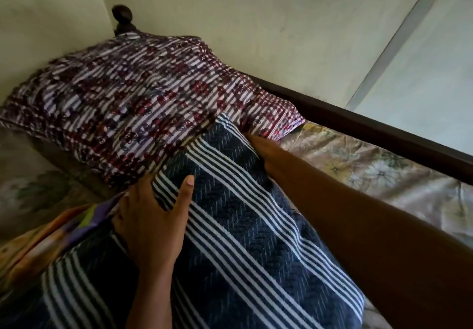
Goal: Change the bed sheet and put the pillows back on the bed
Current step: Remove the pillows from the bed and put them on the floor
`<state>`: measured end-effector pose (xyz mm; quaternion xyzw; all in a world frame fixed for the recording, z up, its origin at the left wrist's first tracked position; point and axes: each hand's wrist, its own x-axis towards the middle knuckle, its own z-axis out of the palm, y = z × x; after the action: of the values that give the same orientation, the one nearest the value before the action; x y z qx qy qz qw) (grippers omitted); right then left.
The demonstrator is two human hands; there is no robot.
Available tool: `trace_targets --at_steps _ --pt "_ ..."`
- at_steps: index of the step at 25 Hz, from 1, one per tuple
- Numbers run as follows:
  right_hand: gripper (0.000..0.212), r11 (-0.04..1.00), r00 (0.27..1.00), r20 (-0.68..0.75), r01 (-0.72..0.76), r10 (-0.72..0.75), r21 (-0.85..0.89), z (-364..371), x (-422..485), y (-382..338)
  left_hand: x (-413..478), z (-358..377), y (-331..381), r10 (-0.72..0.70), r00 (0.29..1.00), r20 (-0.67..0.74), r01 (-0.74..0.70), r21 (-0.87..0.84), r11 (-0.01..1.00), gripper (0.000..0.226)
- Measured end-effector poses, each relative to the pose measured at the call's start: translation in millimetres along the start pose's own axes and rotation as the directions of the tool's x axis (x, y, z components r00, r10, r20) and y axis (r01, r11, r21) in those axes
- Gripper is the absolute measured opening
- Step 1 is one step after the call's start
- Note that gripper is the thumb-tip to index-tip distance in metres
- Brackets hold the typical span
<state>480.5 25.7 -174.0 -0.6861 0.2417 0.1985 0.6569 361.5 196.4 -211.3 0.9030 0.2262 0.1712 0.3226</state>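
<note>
Nearest the camera, the left hand (pixel 151 216) grips the navy striped pillow (pixel 243 213) at its 9 o'clock edge, thumb on top. The right hand (pixel 261 149) lies against the 1 o'clock edge, fingers hidden, so its grip cannot be told. The pillow's long axis appears to run 6 to 12. Its leading end touches the maroon striped pillow (pixel 128 93) at 11 o'clock. Free floral bed sheet (pixel 371 170) lies at 3 o'clock, nearer the right hand, by the bed rail (pixel 358 121).
</note>
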Motion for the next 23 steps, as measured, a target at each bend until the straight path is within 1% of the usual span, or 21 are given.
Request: trace_targets --at_steps 2,4,6,7,9,11,14,16,18,19,21,23 --pt "0.054 0.998 0.991 -0.118 0.063 -0.060 0.017 -4 -3 15 -2 4 -3 0.007 0.999 -0.034 -0.009 -0.056 0.998 0.111" --pt "0.059 0.993 0.982 -0.173 0.094 -0.080 0.072 -11 -19 33 -4 4 -6 0.052 0.997 -0.050 -0.058 -0.136 0.989 0.103" --pt "0.068 0.985 0.968 -0.241 0.102 -0.067 0.136 -15 -41 45 -5 2 -7 0.113 0.991 -0.077 -0.127 -0.205 0.971 0.090" --pt "0.071 0.982 0.964 -0.263 0.094 -0.049 0.162 -17 -55 49 -8 0 -6 0.137 0.986 -0.090 -0.153 -0.213 0.965 0.084" --pt "0.072 0.965 0.958 -0.282 0.120 -0.051 0.233 -22 -84 58 -15 -5 -5 0.167 0.982 -0.083 -0.182 -0.222 0.958 0.077" --pt "0.071 0.941 0.951 -0.302 0.155 -0.061 0.299 -31 -115 69 -29 -9 -2 0.212 0.977 -0.038 -0.215 -0.227 0.950 0.080" --pt "0.066 0.933 0.959 -0.281 0.125 -0.027 0.339 -56 -160 93 -57 -17 5 0.303 0.953 0.028 -0.292 -0.191 0.937 0.090" --pt "0.064 0.913 0.955 -0.297 0.132 -0.013 0.386 -78 -191 115 -86 -26 16 0.379 0.922 0.086 -0.361 -0.170 0.917 0.093" --pt "0.065 0.909 0.938 -0.346 0.150 -0.007 0.388 -99 -218 138 -116 -35 27 0.457 0.879 0.140 -0.427 -0.195 0.883 0.095" --pt "0.064 0.905 0.929 -0.369 0.166 -0.011 0.391 -113 -234 152 -135 -43 33 0.484 0.854 0.190 -0.438 -0.239 0.867 0.097" --pt "0.061 0.887 0.921 -0.391 0.185 -0.006 0.423 -135 -263 175 -166 -60 45 0.503 0.798 0.333 -0.388 -0.355 0.851 0.105" --pt "0.057 0.845 0.920 -0.392 0.196 0.018 0.498 -155 -293 196 -195 -76 62 0.533 0.705 0.468 -0.361 -0.411 0.837 0.112"
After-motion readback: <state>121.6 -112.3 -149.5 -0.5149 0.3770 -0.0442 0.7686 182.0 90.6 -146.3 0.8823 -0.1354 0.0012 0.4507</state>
